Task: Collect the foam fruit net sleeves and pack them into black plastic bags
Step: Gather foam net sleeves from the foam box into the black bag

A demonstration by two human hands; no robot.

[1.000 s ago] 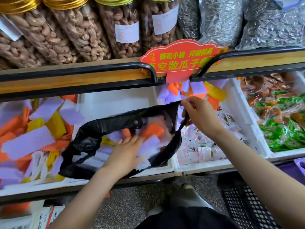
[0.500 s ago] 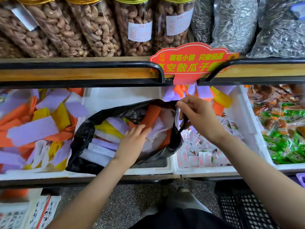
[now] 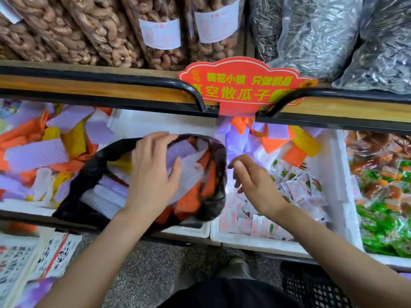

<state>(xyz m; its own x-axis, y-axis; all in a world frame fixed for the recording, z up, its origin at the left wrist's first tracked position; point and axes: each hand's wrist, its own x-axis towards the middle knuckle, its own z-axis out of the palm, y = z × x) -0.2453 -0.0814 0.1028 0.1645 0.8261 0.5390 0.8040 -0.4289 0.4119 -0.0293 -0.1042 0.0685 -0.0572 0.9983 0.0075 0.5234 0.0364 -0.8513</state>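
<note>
A black plastic bag (image 3: 89, 174) lies open in a white foam bin (image 3: 155, 123), stuffed with purple, white and orange foam net sleeves (image 3: 191, 196). My left hand (image 3: 153, 174) is spread flat over the sleeves in the bag, its fingertips reaching the bag's far rim. My right hand (image 3: 251, 181) hovers just right of the bag's blurred right edge, fingers loosely curled, with nothing visibly held. More loose sleeves (image 3: 37, 152) fill the bin on the left. Another heap of sleeves (image 3: 273, 141) lies at the back of the right bin.
Small wrapped candy packets (image 3: 295, 185) fill the right foam bin (image 3: 340, 174); green and orange snack packs (image 3: 382, 218) lie further right. A black shelf rail (image 3: 133, 78) and red sign (image 3: 240, 85) overhang the bins. Nut jars (image 3: 160, 34) stand above. A black crate (image 3: 315, 290) sits on the floor.
My right hand has let go of the bag's rim and dropped beside it. My left hand has moved from inside the bag up to its far rim.
</note>
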